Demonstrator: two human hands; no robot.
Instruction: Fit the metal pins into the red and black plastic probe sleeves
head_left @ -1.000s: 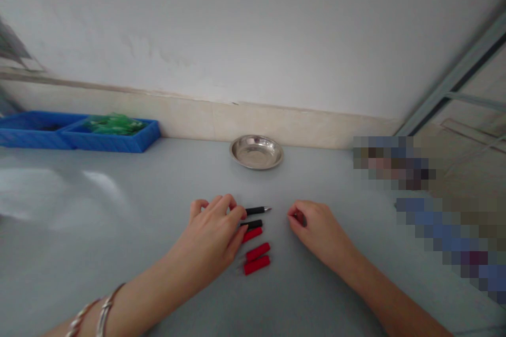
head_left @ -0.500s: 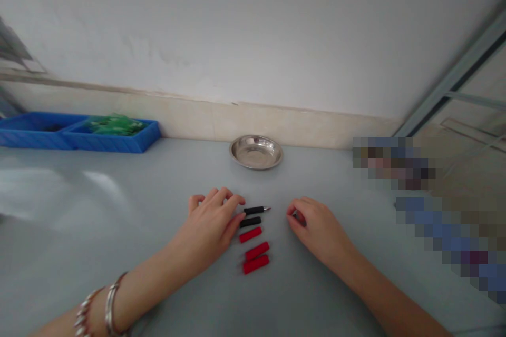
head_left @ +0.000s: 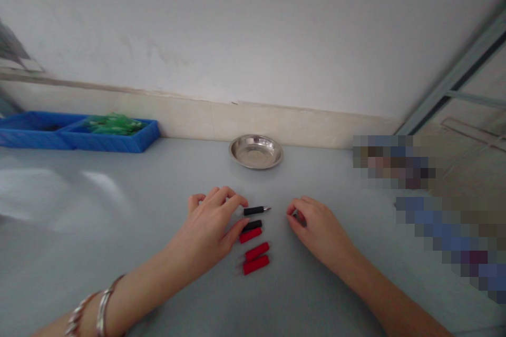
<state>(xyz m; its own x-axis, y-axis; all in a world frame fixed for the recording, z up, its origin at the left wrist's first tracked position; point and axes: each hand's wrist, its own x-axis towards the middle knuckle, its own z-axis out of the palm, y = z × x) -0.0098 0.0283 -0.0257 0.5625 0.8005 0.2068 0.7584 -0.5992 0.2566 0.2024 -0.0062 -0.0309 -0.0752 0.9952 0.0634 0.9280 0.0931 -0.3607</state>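
Observation:
My left hand (head_left: 215,218) is at the left end of a short column of small parts, thumb and forefinger spread apart. Its thumb touches a black grip (head_left: 253,225), and the forefinger is beside a black piece with a silver tip (head_left: 253,210) pointing right. Below lie a red grip (head_left: 250,235) close against the black one, a second red grip (head_left: 257,251) and a third (head_left: 256,265), with clear ends to their left. My right hand (head_left: 312,218) rests to the right, thumb and forefinger curled together around something small and dark, mostly hidden.
A round metal dish (head_left: 256,152) stands near the wall behind the hands. Two joined blue trays (head_left: 114,141) are at the back left, with green plastic (head_left: 116,124) in the right one. Blurred-out areas and a metal frame (head_left: 446,84) are at the right.
My left thumb has moved slightly down and right, and the black grip under it now lies closer to the red one. The left forefinger has shifted slightly right. My right hand has barely moved.

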